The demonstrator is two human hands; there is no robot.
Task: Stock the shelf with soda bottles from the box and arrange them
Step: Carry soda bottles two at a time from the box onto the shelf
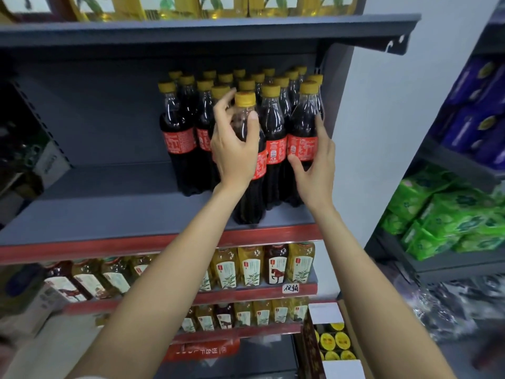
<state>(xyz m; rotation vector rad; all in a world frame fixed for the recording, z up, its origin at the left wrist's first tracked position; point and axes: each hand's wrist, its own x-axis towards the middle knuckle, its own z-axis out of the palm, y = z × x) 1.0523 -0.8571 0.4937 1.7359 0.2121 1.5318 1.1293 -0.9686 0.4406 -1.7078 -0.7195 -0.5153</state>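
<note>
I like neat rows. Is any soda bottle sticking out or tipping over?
One is. The bottle gripped by the left hand stands out in front of the block, near the shelf's front edge. The others stand upright in tidy rows. The right hand touches the rightmost bottle. Nothing spilled.

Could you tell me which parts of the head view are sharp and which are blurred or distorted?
In the head view, the soda bottles and both hands are fairly sharp, including the left hand with its grip on the front bottle; the edges blur, especially the clutter at lower right; wide-angle distortion bends the shelf and the green packs; the shelf's back left is dark.
</note>
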